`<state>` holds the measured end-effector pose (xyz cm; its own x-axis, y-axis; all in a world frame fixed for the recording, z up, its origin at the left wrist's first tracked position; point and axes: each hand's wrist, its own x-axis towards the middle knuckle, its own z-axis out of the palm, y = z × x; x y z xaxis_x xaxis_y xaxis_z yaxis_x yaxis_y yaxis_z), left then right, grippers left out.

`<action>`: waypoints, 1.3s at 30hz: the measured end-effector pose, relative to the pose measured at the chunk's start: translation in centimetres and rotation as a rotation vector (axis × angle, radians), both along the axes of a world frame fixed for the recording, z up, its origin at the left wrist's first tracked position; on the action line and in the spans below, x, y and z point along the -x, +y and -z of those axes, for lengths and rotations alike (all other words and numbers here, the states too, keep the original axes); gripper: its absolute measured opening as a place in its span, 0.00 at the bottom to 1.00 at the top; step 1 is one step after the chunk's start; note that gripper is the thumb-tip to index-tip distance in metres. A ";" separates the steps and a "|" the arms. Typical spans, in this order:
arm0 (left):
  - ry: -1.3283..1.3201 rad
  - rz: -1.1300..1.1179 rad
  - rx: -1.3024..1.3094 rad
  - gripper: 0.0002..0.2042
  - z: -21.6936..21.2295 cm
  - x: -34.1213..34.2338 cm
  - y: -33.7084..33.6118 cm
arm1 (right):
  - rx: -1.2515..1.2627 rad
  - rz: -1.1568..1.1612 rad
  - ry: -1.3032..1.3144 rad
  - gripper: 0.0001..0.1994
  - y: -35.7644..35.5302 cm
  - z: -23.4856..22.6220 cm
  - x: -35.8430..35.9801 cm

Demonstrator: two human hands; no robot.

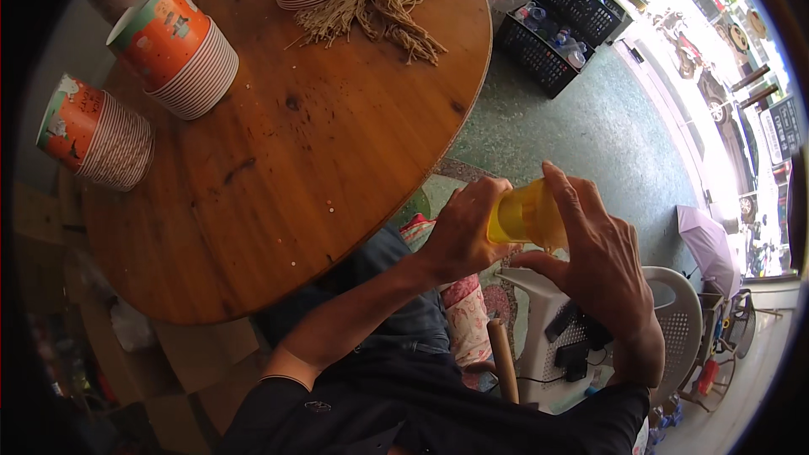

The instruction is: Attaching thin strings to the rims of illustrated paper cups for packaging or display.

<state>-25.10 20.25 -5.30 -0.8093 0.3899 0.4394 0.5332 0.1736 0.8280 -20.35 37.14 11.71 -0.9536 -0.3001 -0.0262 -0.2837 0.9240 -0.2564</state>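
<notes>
Container (524, 216) held by left hand (463, 234) and right hand (597, 246) | clear of table (320, 135) edge | wide floor (581, 131) beyond

Rounded brown wooden table (261, 168). On top: three paper-cup stacks (190, 59), tangled beige string bundle (379, 4), small pale specks (330, 210).

We look to be in a street-front shop or workroom: paper-cup stacks (192, 76) on a wooden table (278, 194), bottle-filled crates (533, 63), vehicles (687, 44) outside.
</notes>
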 end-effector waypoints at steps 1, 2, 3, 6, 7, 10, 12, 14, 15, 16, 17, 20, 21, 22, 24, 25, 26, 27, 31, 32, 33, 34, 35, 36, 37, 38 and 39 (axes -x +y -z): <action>0.001 0.001 0.002 0.39 0.1 0.0 0.1 | -0.010 0.029 -0.041 0.48 -0.1 0.2 0.2; 0.025 -0.015 -0.001 0.38 0.4 0.0 0.2 | -0.020 0.057 -0.082 0.46 -0.1 0.4 0.4; 0.050 -0.027 -0.008 0.38 0.5 0.0 0.4 | -0.022 0.062 -0.080 0.46 0.3 0.5 0.6; 0.025 -0.022 -0.063 0.34 0.5 -0.3 0.7 | -0.022 -0.373 0.146 0.45 1.6 1.0 1.1; 0.025 -0.023 -0.062 0.34 0.5 -0.2 0.6 | -0.021 -0.374 0.147 0.45 1.5 0.8 0.9; 0.025 -0.035 -0.020 0.33 0.6 -0.1 0.5 | 0.210 -0.067 0.130 0.47 0.2 0.1 0.1; 0.050 -0.050 -0.060 0.32 0.7 0.0 0.6 | 0.134 0.022 0.035 0.48 0.6 0.6 0.3; 0.061 -0.050 -0.036 0.33 0.8 -0.1 0.5 | 0.023 0.143 -0.134 0.42 0.4 0.4 0.6; 0.071 -0.050 -0.016 0.34 0.8 -0.1 0.6 | 0.022 0.143 -0.134 0.42 0.5 0.3 0.6; 0.071 -0.052 -0.017 0.34 0.9 -0.1 0.6 | 0.048 0.049 -0.090 0.38 0.7 0.3 0.5; 0.075 -0.054 -0.009 0.35 1.1 0.0 0.7 | 0.074 -0.046 -0.045 0.35 0.9 0.3 0.5; 0.073 -0.046 -0.011 0.36 1.2 -0.1 0.9 | 0.041 -0.297 0.099 0.33 1.9 0.4 0.9; 0.061 -0.045 -0.017 0.36 1.3 -0.1 0.8 | 0.077 -0.227 0.037 0.41 1.6 0.4 0.6; 0.062 -0.045 -0.016 0.36 1.4 -0.1 0.7 | 0.077 -0.227 0.038 0.41 1.1 0.3 0.4; 0.085 -0.049 0.000 0.36 1.5 0.0 0.7 | 0.117 -0.046 0.075 0.45 0.1 0.0 0.2; 0.083 -0.048 0.001 0.36 1.5 0.0 0.7 | 0.076 0.034 0.066 0.49 0.1 0.5 0.3; 0.080 -0.047 0.005 0.36 1.5 0.0 0.7 | 0.077 0.035 0.063 0.49 0.1 0.4 0.5; 0.083 -0.049 0.008 0.36 1.6 0.0 0.7 | 0.031 0.100 -0.098 0.46 0.0 0.2 0.8; 0.103 -0.043 0.002 0.36 1.8 -0.1 0.5 | 0.093 -0.072 -0.071 0.37 0.8 0.5 0.5; 0.090 -0.042 0.012 0.36 1.7 -0.2 0.5 | 0.093 -0.072 -0.073 0.37 0.9 0.6 0.5; 0.077 -0.039 0.021 0.36 1.5 -0.1 0.4 | 0.119 -0.117 0.009 0.33 1.0 0.7 0.4; 0.075 -0.037 0.021 0.36 1.3 0.0 0.4 | 0.145 -0.161 0.091 0.30 1.1 0.9 0.4; 0.085 -0.029 0.020 0.36 1.2 0.1 0.4 | 0.145 -0.159 0.089 0.30 1.2 1.0 0.2; 0.096 -0.024 0.021 0.37 1.0 0.2 0.4 | 0.173 -0.177 0.110 0.30 1.4 1.1 0.2; 0.094 -0.023 0.023 0.37 0.9 0.3 0.4 | 0.201 -0.194 0.131 0.30 1.6 1.3 0.2; 0.067 -0.007 0.020 0.36 0.7 0.3 0.5 | 0.204 -0.192 0.130 0.30 1.8 1.2 0.2; 0.041 0.011 0.015 0.36 0.6 0.3 0.6 | 0.188 -0.213 0.187 0.30 2.0 1.0 0.1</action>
